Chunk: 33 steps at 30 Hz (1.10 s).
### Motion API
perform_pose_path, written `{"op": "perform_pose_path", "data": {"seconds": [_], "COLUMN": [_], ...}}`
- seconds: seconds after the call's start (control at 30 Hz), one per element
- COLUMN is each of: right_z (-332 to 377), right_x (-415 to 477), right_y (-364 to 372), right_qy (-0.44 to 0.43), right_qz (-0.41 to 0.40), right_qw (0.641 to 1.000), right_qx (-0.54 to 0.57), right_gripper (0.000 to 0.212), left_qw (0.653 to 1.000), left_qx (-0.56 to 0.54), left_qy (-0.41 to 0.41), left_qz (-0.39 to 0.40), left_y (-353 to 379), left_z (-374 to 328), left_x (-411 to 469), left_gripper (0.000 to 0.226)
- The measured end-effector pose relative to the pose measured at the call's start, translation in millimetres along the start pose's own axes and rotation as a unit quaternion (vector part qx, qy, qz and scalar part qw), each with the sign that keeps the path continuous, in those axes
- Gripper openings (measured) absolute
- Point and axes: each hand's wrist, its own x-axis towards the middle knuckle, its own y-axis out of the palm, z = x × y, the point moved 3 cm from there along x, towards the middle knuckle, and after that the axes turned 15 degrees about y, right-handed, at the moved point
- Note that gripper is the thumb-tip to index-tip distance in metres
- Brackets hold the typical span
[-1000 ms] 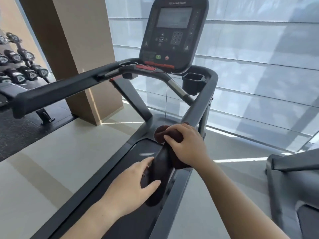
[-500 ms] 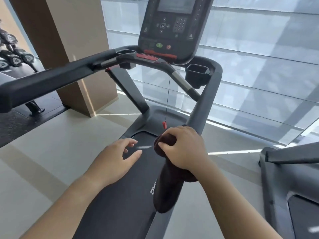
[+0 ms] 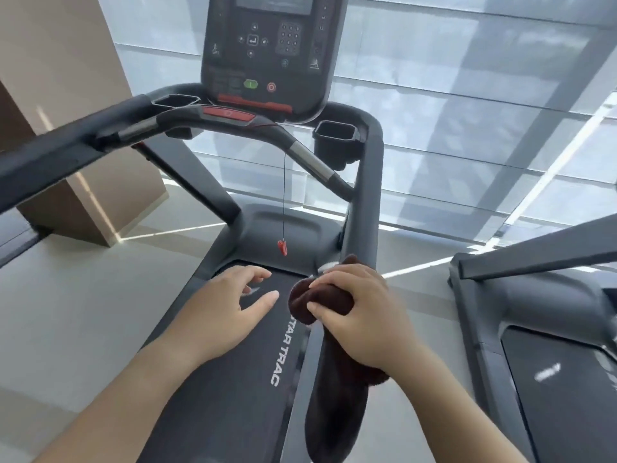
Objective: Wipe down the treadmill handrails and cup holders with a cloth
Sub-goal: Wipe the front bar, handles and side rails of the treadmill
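My right hand [image 3: 360, 312] grips a dark brown cloth [image 3: 309, 300] wrapped over the right handrail [image 3: 365, 202] of the treadmill, near its lower end; the cloth hangs down along the rail below my wrist. To the left of the cloth, my left hand [image 3: 223, 305] hovers over the belt with its fingers spread and nothing in it. The left handrail [image 3: 63, 158] runs across the left side. A left cup holder [image 3: 175, 101] and a right cup holder [image 3: 335, 130] flank the console [image 3: 267, 55].
A red safety clip [image 3: 283, 247] hangs on a cord from the centre bar [image 3: 240, 123]. A second treadmill [image 3: 534, 295] stands to the right. A beige pillar [image 3: 83, 78] is at the left, blinds cover the window ahead.
My left hand has let go of the rail's end and drawn left, now open over the belt. My right hand holds the cloth on the rail; the camera has shifted closer and rightward.
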Motion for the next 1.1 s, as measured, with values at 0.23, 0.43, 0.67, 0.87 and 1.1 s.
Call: {"op": "perform_pose_path", "data": {"seconds": [0.23, 0.43, 0.67, 0.87, 1.1], "right_z": [8.3, 59.8, 61.6, 48.3, 24.2], "right_x": [13.2, -59.0, -23.1, 35.4, 62.7], "right_y": [6.7, 35.2, 49.7, 47.1, 35.4], "right_qy": [0.178, 0.317, 0.355, 0.381, 0.371], "right_qz": [-0.074, -0.156, -0.090, -0.089, -0.177], "right_qw": [0.976, 0.911, 0.887, 0.876, 0.884], "right_qx": [-0.103, -0.212, -0.281, -0.283, -0.223], "right_gripper": [0.033, 0.043, 0.049, 0.053, 0.044], "left_qw": [0.985, 0.956, 0.946, 0.937, 0.935], "left_qx": [-0.023, -0.031, -0.041, -0.045, -0.026], "left_qy": [0.124, 0.175, 0.194, 0.203, 0.210], "left_qz": [0.121, 0.235, 0.257, 0.282, 0.285], "left_y": [-24.6, -74.1, -113.3, -103.4, -89.9], "left_z": [18.4, 2.1, 11.0, 26.2, 46.2], "left_x": [30.8, 31.2, 58.7, 93.4, 175.1], "left_gripper": [0.042, 0.041, 0.036, 0.036, 0.033]}}
